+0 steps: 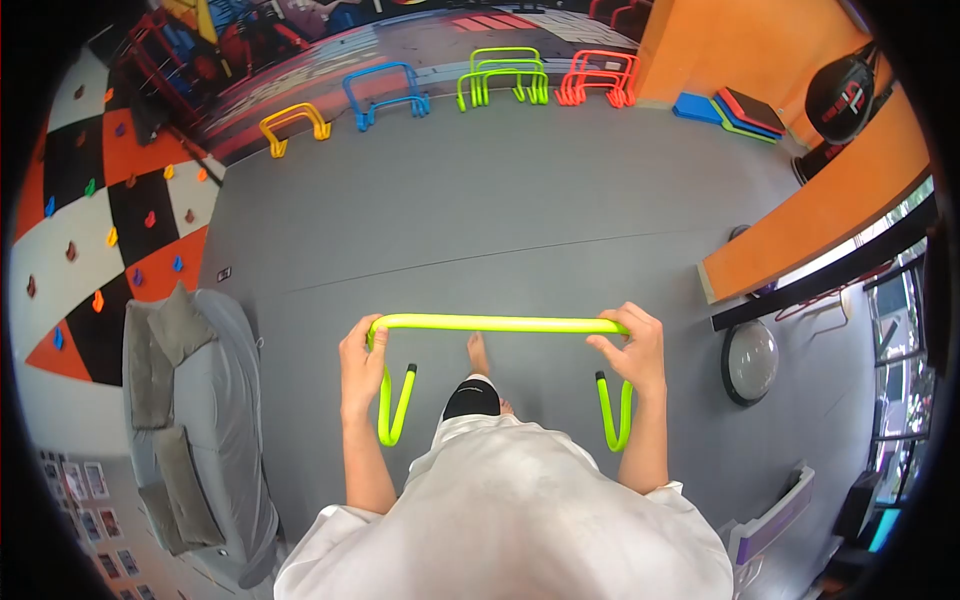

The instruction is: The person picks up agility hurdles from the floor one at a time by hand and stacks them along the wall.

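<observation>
A lime-green training hurdle (500,323) is held out level in front of my body, its bent feet hanging below the bar. My left hand (362,362) is closed around the bar's left corner, thumb on the near side. At the right corner, my right hand (637,350) grips the same hurdle, with its thumb pointing inward under the bar. Below it, one bare foot (478,355) steps forward on the grey floor (480,220).
Along the far wall stand a yellow hurdle (293,125), blue hurdles (385,90), green hurdles (503,72) and red hurdles (600,75). Stacked step boards (735,113) lie far right. A grey covered sofa (215,420) is left; a balance ball (750,362) and an orange pillar (820,225) are right.
</observation>
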Demonstrator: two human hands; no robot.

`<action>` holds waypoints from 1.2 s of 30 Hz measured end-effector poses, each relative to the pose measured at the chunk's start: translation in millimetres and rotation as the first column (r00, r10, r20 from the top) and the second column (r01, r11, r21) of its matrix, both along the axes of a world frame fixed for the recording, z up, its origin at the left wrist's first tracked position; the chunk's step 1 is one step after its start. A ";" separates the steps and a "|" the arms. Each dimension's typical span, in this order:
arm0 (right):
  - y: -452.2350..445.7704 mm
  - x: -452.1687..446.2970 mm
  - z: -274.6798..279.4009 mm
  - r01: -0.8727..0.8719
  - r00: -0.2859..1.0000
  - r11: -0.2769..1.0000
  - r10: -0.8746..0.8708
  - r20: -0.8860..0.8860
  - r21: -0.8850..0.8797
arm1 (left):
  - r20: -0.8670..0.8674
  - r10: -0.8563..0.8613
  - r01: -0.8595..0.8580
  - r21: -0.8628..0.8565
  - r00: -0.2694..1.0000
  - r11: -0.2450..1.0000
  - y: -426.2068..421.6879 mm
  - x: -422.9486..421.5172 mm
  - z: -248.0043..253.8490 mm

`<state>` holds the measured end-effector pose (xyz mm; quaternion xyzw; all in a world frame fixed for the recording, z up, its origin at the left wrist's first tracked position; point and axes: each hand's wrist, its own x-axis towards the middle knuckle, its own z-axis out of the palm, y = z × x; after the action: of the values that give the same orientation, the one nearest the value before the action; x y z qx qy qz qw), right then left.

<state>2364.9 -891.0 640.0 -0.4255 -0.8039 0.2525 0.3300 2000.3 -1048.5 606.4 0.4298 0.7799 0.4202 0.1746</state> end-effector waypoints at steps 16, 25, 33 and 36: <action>260.4 -13.2 6.4 0.300 0.927 0.953 -0.281 0.248 -0.041 | 0.101 -0.274 0.272 0.034 0.956 0.962 353.9 -39.7 -27.7; 409.0 -51.3 -2.7 0.295 0.947 0.948 -0.272 0.170 -0.122 | 0.040 -0.323 0.318 0.103 0.946 0.943 504.5 -81.1 -15.7; 587.4 -55.6 -40.1 -0.020 0.812 0.899 0.270 0.518 -0.438 | 0.083 -0.626 0.608 -0.366 0.776 0.705 628.6 -73.0 12.0; 657.9 -48.9 -67.2 -0.079 0.777 0.859 0.370 0.508 -0.506 | 0.029 -0.696 0.632 -0.447 0.717 0.633 689.7 -32.1 11.2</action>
<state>2316.0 -233.2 572.8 -0.4454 -0.8293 0.3281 -0.0792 1968.2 -358.8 617.6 0.6673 0.6482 0.1124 0.3490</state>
